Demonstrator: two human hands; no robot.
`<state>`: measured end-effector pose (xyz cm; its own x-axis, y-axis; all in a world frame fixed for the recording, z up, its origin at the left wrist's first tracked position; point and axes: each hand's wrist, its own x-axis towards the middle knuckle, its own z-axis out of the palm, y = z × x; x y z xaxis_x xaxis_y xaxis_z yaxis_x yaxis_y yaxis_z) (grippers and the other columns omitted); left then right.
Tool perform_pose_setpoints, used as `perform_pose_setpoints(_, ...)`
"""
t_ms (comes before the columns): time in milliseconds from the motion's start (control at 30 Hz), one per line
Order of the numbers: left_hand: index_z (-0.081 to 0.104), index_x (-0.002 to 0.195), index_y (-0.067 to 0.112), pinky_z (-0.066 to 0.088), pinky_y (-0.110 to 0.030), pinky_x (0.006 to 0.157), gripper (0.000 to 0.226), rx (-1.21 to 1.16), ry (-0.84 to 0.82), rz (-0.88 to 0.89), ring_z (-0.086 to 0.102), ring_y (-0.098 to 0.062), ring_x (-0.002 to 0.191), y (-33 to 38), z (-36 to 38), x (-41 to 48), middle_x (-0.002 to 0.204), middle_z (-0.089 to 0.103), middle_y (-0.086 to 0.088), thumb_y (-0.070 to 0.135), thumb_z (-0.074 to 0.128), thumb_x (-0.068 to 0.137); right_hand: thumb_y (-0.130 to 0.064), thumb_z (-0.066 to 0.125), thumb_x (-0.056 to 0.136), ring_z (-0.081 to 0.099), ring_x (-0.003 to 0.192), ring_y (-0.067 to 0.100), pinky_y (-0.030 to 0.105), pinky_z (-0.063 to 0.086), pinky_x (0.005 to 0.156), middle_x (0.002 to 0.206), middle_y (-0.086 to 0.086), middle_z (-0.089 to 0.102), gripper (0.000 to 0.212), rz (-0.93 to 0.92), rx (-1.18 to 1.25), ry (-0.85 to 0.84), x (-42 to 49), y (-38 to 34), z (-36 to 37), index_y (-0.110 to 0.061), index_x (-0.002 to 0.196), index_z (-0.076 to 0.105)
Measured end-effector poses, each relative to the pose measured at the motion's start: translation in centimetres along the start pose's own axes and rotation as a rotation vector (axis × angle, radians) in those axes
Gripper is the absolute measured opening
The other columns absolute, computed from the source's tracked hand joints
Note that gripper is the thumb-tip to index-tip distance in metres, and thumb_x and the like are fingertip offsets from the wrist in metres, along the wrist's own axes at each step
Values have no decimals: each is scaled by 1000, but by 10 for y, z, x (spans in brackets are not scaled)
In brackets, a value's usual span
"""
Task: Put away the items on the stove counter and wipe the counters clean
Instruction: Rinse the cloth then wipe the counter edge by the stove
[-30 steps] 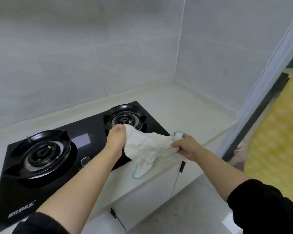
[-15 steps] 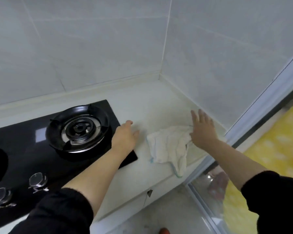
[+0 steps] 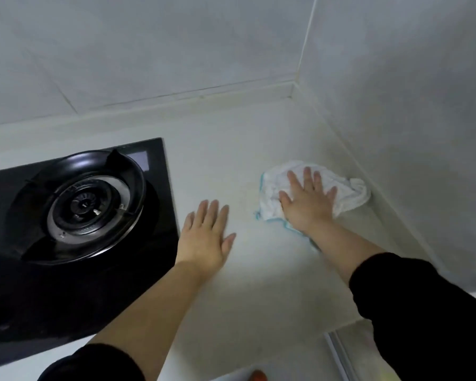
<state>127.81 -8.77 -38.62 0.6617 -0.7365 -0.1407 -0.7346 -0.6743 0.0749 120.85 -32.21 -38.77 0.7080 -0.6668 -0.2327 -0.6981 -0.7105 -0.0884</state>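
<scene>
1. Since half a second ago the cloth (image 3: 346, 191) has gone from hanging over the near edge to lying wholly on the counter (image 3: 231, 155), farther in, and the right hand (image 3: 308, 207) has come from beside it to on top of it.
2. It lies bunched at the far right. Its long axis runs left to right, from the blue-hemmed left edge to a crumpled end that touches the foot of the right wall (image 3: 412, 160).
3. That hand presses it flat, fingers straight and spread toward the far wall, not clenched.
4. Well left of the cloth, the left hand (image 3: 206, 237) rests splayed on bare counter just beside the stove (image 3: 94, 298), holding nothing.
5. With the wall blocking the right, I judge that the wipe must sweep leftward or nearward, and the right hand is the one placed to do it.
</scene>
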Motion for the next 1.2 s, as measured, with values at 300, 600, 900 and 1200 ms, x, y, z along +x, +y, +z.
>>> perform_pose_setpoints(300,13,150,7,-4,-33,115,78,-44,63,-137,1,-22,147,-1,6,-5,159,7,-8,44,-2,83,-60,24,83,13,145,24,64,14,108,157,-1,16,65,-735,-110,22,-36,-39,12,-40,144,26)
perform_pose_setpoints(600,38,140,-1,24,-40,114,63,6,68,-154,33,-30,138,-3,12,1,149,36,-15,34,25,90,-60,26,88,3,146,20,54,2,113,159,-4,3,64,-324,-71,56,52,29,-10,-39,148,14)
perform_pose_setpoints(900,3,151,9,0,-35,118,79,0,40,-117,-5,-21,147,-5,13,3,159,-3,-6,45,-7,81,-58,24,94,-8,146,19,56,-8,111,159,-9,-6,57,-486,-79,0,63,-54,-8,-44,147,7)
perform_pose_setpoints(1200,7,151,7,1,-38,118,60,-24,25,-102,-6,-23,147,2,-1,-8,160,0,-9,34,21,100,-59,6,81,15,144,25,37,11,117,157,9,16,78,-301,-31,93,-43,121,4,-24,148,24)
